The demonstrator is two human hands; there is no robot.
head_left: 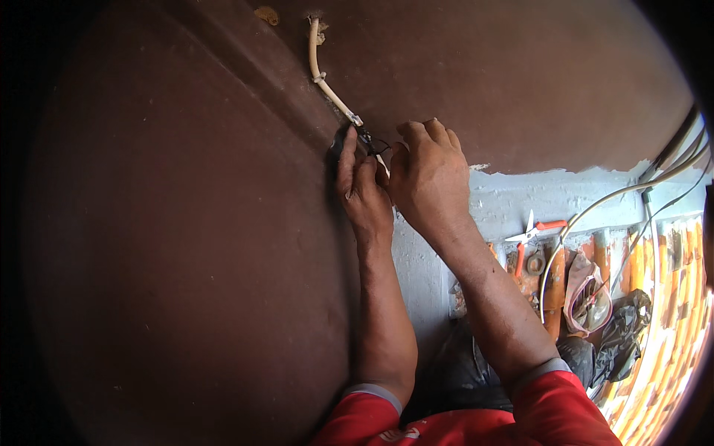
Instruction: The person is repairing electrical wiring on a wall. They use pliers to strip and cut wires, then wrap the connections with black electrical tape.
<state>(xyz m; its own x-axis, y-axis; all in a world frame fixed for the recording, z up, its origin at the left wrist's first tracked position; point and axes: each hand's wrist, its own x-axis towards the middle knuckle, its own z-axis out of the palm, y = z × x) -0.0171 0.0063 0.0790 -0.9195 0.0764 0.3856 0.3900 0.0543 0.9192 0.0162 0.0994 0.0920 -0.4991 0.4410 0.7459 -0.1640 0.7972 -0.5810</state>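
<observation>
A cream cable (332,95) comes out of a hole in the brown wall and runs down to a dark, black-covered section (364,135). My left hand (363,195) is closed around the cable just below that section, its index finger stretched along it and its thumb bent over. Close on the right, my right hand (433,175) is curled with its knuckles up. A thin black strand (381,143) loops from the dark section toward its fingers. Whatever those fingertips pinch is hidden behind the hand.
Red-handled cutters (527,236) lie open at the right, near a small ring-shaped roll (535,262). Beside them are a pink-edged clear pouch (587,301) and a black plastic bag (623,333). Loose cables (606,197) cross the pale ledge (520,192) above roof tiles (680,297).
</observation>
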